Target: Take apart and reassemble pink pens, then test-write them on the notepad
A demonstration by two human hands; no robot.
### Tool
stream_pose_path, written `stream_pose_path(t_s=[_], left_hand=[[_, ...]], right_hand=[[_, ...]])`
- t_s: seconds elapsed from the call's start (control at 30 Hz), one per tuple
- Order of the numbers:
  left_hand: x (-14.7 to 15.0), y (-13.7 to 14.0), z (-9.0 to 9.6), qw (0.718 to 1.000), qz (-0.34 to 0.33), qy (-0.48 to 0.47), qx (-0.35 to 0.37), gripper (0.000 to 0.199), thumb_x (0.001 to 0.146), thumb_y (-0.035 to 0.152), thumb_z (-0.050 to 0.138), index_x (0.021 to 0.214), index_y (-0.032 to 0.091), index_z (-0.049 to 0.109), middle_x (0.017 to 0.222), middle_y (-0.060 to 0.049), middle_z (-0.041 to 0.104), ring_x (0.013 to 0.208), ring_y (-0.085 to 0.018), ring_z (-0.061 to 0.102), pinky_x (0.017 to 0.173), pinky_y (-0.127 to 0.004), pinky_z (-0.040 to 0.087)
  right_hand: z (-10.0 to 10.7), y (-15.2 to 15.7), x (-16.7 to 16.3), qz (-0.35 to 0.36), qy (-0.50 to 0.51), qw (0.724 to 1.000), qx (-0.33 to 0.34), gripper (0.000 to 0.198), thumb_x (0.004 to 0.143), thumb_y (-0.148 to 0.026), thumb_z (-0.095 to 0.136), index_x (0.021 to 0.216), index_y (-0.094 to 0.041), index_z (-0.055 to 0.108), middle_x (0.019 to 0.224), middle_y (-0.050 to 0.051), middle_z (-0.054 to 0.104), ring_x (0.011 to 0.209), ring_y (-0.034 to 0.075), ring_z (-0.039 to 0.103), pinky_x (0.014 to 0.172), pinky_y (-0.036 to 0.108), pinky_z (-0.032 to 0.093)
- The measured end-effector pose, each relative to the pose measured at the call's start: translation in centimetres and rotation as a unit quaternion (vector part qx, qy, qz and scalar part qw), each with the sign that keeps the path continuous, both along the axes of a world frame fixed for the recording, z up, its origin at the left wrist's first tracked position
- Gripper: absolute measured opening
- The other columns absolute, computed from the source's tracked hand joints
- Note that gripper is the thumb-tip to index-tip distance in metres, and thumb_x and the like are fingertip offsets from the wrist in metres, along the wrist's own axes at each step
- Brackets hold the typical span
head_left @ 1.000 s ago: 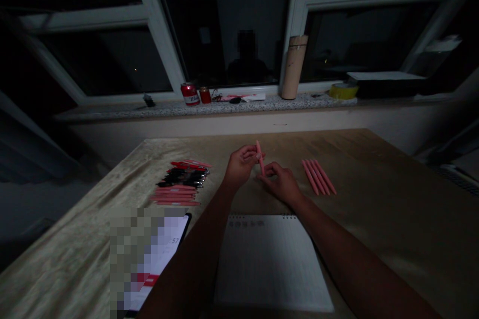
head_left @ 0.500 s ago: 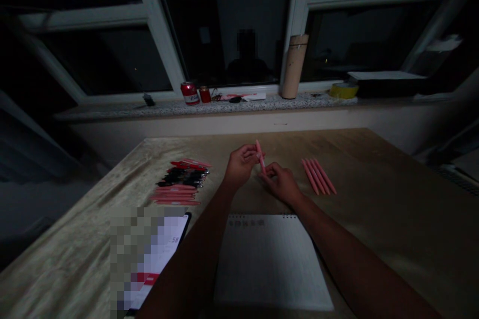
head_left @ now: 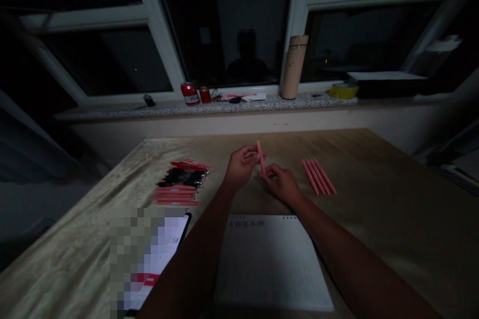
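Observation:
A pink pen (head_left: 261,158) is held nearly upright above the table, beyond the notebook. My left hand (head_left: 241,164) pinches its upper part between thumb and fingers. The fingertips of my right hand (head_left: 280,179) are closed on the pen's lower end. To the right lies a row of several pink pens (head_left: 319,177), side by side and slanting. On the left are more pens: pink ones (head_left: 175,194) nearest, black ones (head_left: 185,177) in the middle, red ones (head_left: 187,164) farther back. A spiral notebook (head_left: 273,264) with writing along its top lies open between my forearms.
A tablet-like device (head_left: 164,259), partly pixelated, lies at the left by my forearm. The cloth-covered table (head_left: 389,219) reaches toward the window. On the sill (head_left: 168,109) stand a red can (head_left: 190,93), a small red jar (head_left: 205,94), a tan cylinder (head_left: 295,67) and yellow tape (head_left: 344,91).
Almost nothing differs. Both hands keep hold of the same pink pen in about the same place, and the other pens lie as before.

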State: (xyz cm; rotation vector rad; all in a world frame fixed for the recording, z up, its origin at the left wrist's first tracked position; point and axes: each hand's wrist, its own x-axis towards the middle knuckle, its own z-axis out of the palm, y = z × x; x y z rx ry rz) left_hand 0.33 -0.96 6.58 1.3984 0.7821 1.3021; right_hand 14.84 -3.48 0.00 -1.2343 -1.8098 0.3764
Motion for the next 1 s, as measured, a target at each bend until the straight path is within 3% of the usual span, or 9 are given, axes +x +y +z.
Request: stream_pose_path(t_s=[0.2,0.37,0.53,0.77,1.0], left_hand=[[0.2,-0.3,0.1,1.000,0.022,0.007,0.005,0.034,0.064,0.034,0.075,0.084,0.013,0.056,0.077,-0.006,0.069,0.076,-0.018,0.067,0.071,-0.028,0.050],[0.2,-0.5,0.2,1.000,-0.019,0.009,0.011,0.035,0.071,0.040,0.070,0.087,0.013,0.054,0.088,-0.011,0.070,0.082,-0.020,0.068,0.075,-0.031,0.051],[0.2,-0.6,0.5,0.998,-0.051,0.014,0.018,0.039,0.072,0.043,0.068,0.094,0.012,0.059,0.096,-0.015,0.070,0.092,-0.022,0.066,0.085,-0.033,0.049],[0.0,-0.4,0.2,0.998,0.048,0.041,0.010,0.033,0.064,0.038,0.074,0.080,0.011,0.063,0.081,-0.010,0.071,0.077,-0.020,0.068,0.075,-0.031,0.051],[-0.2,-0.7,0.5,0.998,0.006,0.055,0.020,0.035,0.070,0.043,0.068,0.084,0.011,0.065,0.078,-0.009,0.071,0.077,-0.021,0.068,0.067,-0.028,0.052]], right_hand=[[0.1,-0.1,0.0,0.034,-0.020,0.999,-0.001,0.019,0.085,-0.039,0.054,0.085,-0.021,0.059,0.076,0.003,0.070,0.067,0.017,0.066,0.062,0.025,0.045],[0.5,-0.4,0.0,0.097,-0.035,0.994,-0.023,0.019,0.090,-0.035,0.045,0.094,-0.020,0.057,0.081,0.004,0.070,0.071,0.016,0.066,0.064,0.024,0.044],[0.8,-0.6,-0.1,0.099,-0.043,0.994,-0.025,0.021,0.092,-0.035,0.042,0.097,-0.020,0.055,0.083,0.005,0.070,0.073,0.017,0.066,0.067,0.025,0.044],[0.9,-0.6,0.0,0.096,-0.033,0.995,-0.025,0.020,0.091,-0.035,0.044,0.098,-0.020,0.055,0.085,0.005,0.071,0.076,0.017,0.067,0.067,0.025,0.044],[1.3,-0.9,0.0,0.097,-0.062,0.993,-0.037,0.022,0.092,-0.035,0.041,0.098,-0.021,0.058,0.081,0.004,0.070,0.074,0.018,0.066,0.067,0.026,0.044]])
